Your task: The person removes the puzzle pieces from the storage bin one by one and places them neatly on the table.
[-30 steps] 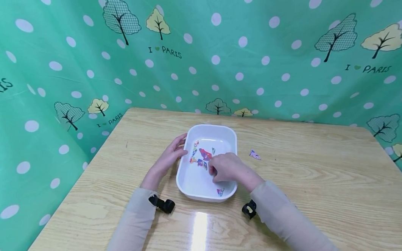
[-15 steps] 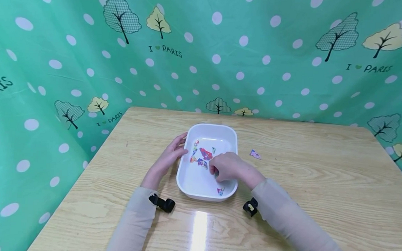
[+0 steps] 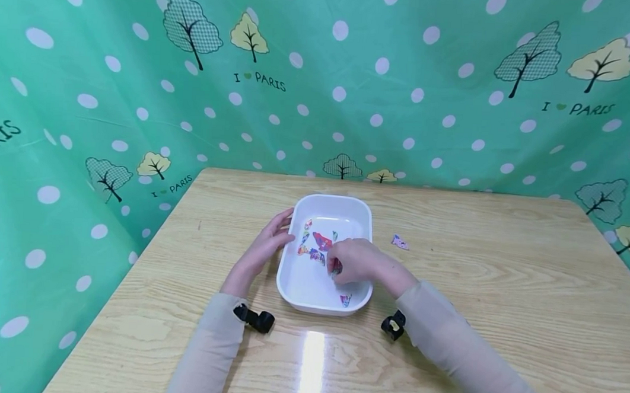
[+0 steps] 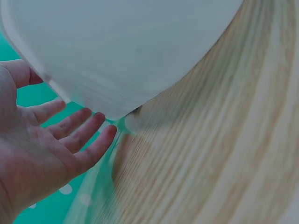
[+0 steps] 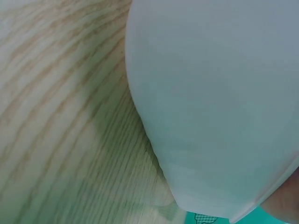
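A red piece [image 3: 321, 241] lies just beside the right hand [image 3: 355, 261].

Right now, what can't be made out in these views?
Head: what's beneath the right hand, and its hold, if any; the hand covers both.
Head: print details on the coloured pieces; too small.
Left wrist: inside the white tray; outer wall blocks it.
Right wrist: most of the right hand; tray and right edge hide it.

The left sleeve [image 3: 208, 339] at seven o'clock and right sleeve [image 3: 462, 346] at four are plain greyish beige, with black wrist cameras [image 3: 265, 322].
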A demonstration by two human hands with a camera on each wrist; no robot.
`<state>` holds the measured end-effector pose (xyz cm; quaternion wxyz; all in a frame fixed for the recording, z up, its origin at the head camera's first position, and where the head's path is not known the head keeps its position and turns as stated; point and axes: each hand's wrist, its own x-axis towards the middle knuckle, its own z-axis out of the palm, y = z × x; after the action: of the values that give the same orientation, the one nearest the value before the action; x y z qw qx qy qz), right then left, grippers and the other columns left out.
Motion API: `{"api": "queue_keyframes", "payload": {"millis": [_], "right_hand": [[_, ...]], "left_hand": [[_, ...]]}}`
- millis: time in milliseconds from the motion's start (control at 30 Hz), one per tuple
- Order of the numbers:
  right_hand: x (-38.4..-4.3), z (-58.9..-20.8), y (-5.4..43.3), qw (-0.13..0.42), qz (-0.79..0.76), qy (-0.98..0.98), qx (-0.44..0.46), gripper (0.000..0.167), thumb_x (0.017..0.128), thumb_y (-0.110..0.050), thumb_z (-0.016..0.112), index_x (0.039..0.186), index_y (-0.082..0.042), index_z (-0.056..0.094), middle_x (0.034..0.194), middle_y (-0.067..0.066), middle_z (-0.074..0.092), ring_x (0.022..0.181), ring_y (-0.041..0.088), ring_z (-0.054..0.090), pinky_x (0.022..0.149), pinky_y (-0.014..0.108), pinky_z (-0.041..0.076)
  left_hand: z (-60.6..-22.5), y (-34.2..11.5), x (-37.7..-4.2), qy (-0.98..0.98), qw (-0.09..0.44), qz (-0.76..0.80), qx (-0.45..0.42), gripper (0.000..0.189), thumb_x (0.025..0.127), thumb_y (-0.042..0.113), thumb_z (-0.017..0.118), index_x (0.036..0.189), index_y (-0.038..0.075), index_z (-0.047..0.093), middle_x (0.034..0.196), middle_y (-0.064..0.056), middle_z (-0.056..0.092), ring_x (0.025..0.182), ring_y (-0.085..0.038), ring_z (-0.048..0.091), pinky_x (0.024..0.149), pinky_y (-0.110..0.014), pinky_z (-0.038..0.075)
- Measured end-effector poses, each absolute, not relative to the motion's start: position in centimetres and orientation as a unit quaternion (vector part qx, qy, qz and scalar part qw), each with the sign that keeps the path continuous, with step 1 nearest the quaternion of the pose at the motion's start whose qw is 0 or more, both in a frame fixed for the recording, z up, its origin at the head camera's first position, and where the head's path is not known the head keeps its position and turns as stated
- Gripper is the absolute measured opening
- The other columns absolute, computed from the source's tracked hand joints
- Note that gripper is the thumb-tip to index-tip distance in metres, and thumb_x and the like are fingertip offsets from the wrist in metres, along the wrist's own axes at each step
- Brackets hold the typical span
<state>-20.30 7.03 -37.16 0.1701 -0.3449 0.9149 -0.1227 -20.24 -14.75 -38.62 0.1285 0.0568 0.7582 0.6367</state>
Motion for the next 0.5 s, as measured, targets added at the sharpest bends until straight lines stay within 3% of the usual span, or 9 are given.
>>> {"api": "queue_keyframes", "payload": {"millis": [500], "right_hand": [[-21.09,-36.61,7.91,0.145,-0.202,0.901,-0.356,0.012,0.074,-0.011,0.069,0.086,-0.013,0.069,0.081,-0.005,0.061,0.074,0.007,0.054,0.069,0.019,0.047]], "left_hand": [[-38.78,-14.78,-20.46,0.753,0.134,0.643,0.049,0.062,0.09,0.005,0.047,0.145,0.014,0.02,0.144,-0.017,0.028,0.127,-0.036,0.037,0.106,-0.045,0.029]]}}
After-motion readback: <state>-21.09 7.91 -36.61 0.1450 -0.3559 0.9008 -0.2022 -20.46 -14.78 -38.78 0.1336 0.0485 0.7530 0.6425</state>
